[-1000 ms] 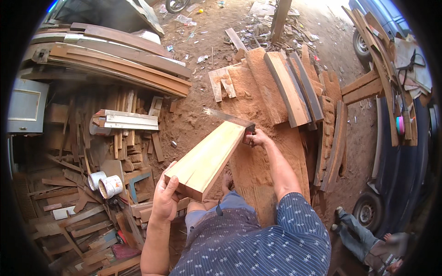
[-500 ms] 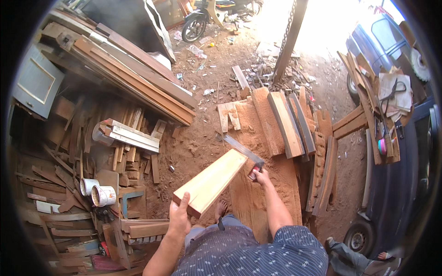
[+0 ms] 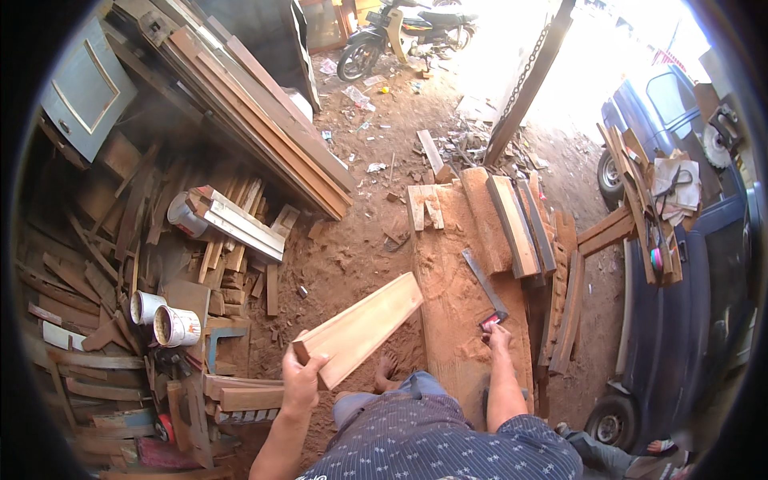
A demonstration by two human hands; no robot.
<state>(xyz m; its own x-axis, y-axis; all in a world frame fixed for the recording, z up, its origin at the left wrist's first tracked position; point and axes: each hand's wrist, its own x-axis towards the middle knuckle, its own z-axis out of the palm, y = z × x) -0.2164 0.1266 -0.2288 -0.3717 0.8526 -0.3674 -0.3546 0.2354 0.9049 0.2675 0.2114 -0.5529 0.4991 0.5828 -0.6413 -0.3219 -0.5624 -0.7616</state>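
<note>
My left hand (image 3: 302,376) is closed around the near end of a pale wooden board (image 3: 364,328), thumb on its upper face. The board is tilted and held in front of my body, with its far end close to the workbench. My right hand (image 3: 498,339) pinches the dark-and-red handle of a try square (image 3: 485,282) above the right part of the sawdust-covered plank bench (image 3: 448,320). The square's grey metal blade points away from me, over the bench. It is hard to tell whether the blade touches the wood.
Several beams (image 3: 513,228) lie across the bench's far right. A notched wood piece (image 3: 426,208) is at its far left. Stacked timber (image 3: 264,120), white buckets (image 3: 178,326) and offcuts fill the left side. A post (image 3: 528,88), a motorcycle (image 3: 400,40) and a blue vehicle (image 3: 680,320) stand around.
The try square has moved right, away from the board, and turned with its blade pointing away from me. The board has shifted slightly left and down in my left hand.
</note>
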